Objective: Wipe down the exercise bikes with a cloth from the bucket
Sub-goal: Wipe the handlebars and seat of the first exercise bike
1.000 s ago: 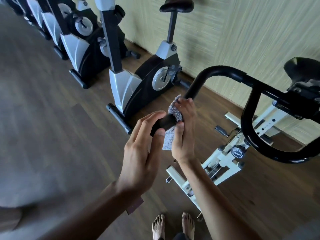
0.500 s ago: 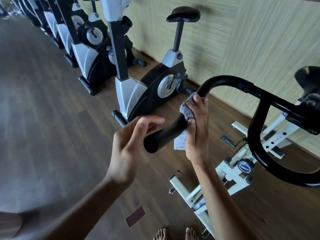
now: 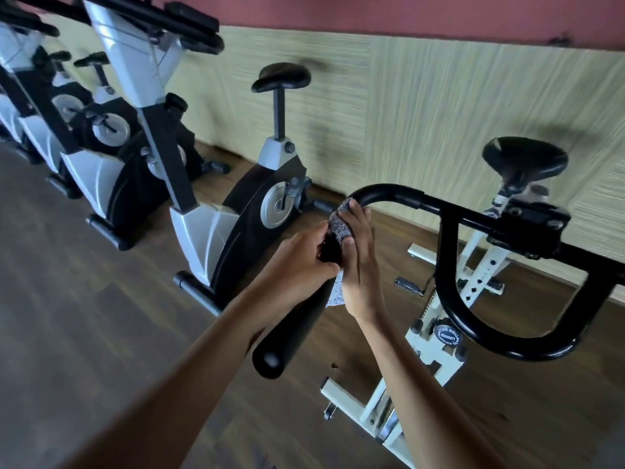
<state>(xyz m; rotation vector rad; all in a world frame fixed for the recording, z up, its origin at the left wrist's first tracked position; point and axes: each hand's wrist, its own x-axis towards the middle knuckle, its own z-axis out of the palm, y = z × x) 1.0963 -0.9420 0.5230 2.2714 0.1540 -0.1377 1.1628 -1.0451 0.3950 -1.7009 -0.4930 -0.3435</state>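
Observation:
A white-framed exercise bike (image 3: 426, 350) stands right in front of me, with a black handlebar (image 3: 389, 194) whose padded grip (image 3: 294, 330) points toward me. My right hand (image 3: 358, 265) wraps a grey speckled cloth (image 3: 341, 221) around the bar just above the grip, and a corner of the cloth hangs below. My left hand (image 3: 301, 255) grips the same bar right beside the cloth, fingers curled round it. No bucket is in view.
A row of silver-and-black exercise bikes (image 3: 243, 211) runs along the wall to the left and back. A black saddle (image 3: 524, 162) sits at the right. The floor is dark wood and a pale textured wall (image 3: 439, 106) lies behind.
My right hand has slid the cloth up the handlebar away from the grip's end. My left hand, hovering open near the grip's end before, now grips the bar beside the cloth.

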